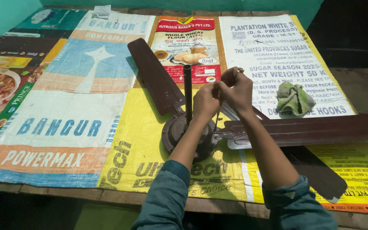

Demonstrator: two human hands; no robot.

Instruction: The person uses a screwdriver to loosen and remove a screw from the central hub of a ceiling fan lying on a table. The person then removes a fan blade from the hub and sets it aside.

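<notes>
Ceiling fan (192, 132) lies on sacks (64, 123) covering the worktop (107, 196); rag (294, 99) right of its rod (188, 91), paper scrap (102, 11) far back-left.

1 ceiling fan (188, 132) w/ 3 brown blades & 1 upright rod (187, 91); 2 hands; 1 green rag (294, 99); 1 folded paper scrap (102, 11); approx 8 printed sacks cover 1 table (120, 196).

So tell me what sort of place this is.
Probably a small repair workbench or home workshop. A brown ceiling fan lies dismantled-looking on a wooden table covered with stitched-together printed sacks, a green rag lies nearby, and both hands work above its motor.
</notes>
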